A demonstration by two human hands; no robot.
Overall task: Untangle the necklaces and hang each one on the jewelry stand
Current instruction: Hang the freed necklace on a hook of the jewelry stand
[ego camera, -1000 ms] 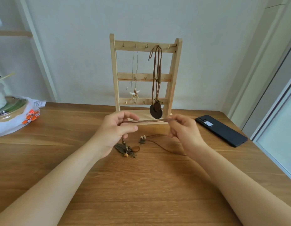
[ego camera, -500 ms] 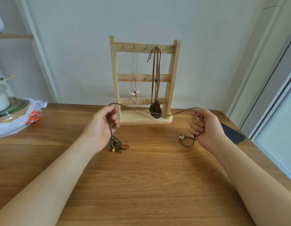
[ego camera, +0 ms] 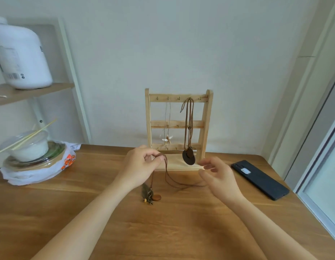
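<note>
While the left hand (ego camera: 138, 164) pinches a necklace (ego camera: 166, 169), right hand (ego camera: 222, 178) fingers (ego camera: 207, 163) spread, seemingly empty.

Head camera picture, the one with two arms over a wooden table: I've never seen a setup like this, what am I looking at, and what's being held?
There is no machine here: a person wears one camera on their head, so you look down along their own arms. The left hand pinches a brown cord necklace, whose pendant cluster rests on the wooden table. The right hand is open near the cord's loop, fingers relaxed. Behind stands a wooden jewelry stand, where a thin pale necklace and a brown cord with a dark disc hang. A dark phone lies to the right; a white bowl sits to the left.
</note>
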